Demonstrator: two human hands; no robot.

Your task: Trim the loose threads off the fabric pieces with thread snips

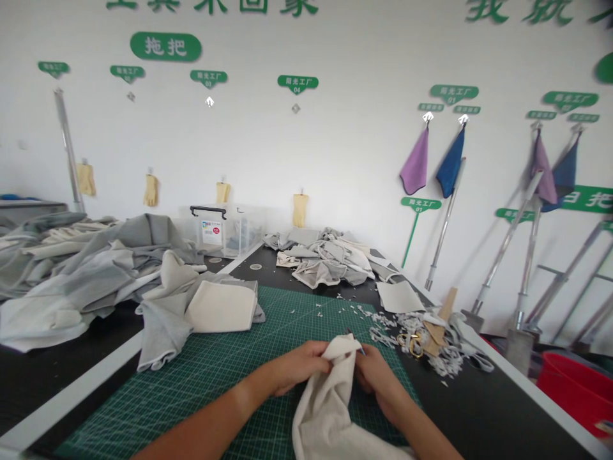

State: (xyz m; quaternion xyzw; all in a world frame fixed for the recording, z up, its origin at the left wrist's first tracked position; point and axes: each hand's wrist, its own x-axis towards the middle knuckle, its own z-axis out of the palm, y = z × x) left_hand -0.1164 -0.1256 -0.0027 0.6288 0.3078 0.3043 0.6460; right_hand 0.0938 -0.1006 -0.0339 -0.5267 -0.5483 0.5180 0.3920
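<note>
A beige cloth piece (pixel 330 396) hangs over the green cutting mat (pixel 215 396) and runs down toward the front edge of the view. My left hand (pixel 304 365) is closed on its upper left edge, thumb on top. At the cloth's upper right edge is my right hand (pixel 371 369), closed around a small blue-and-dark tool (pixel 362 349). The tool's dark tip shows just above the cloth; most of it is hidden by the fingers, so its exact kind is unclear. A folded cream cloth (pixel 223 306) lies on the mat's far left part.
Grey and cream cloths (pixel 105 262) are heaped on the left, with another cloth pile (pixel 330 255) at the back. Gold-handled scissors (pixel 416 345) lie among cloth scraps (pixel 447 361) on the right. A clear plastic box (pixel 225 230) stands by the wall; a red bucket (pixel 572 390) is beyond the table's right edge.
</note>
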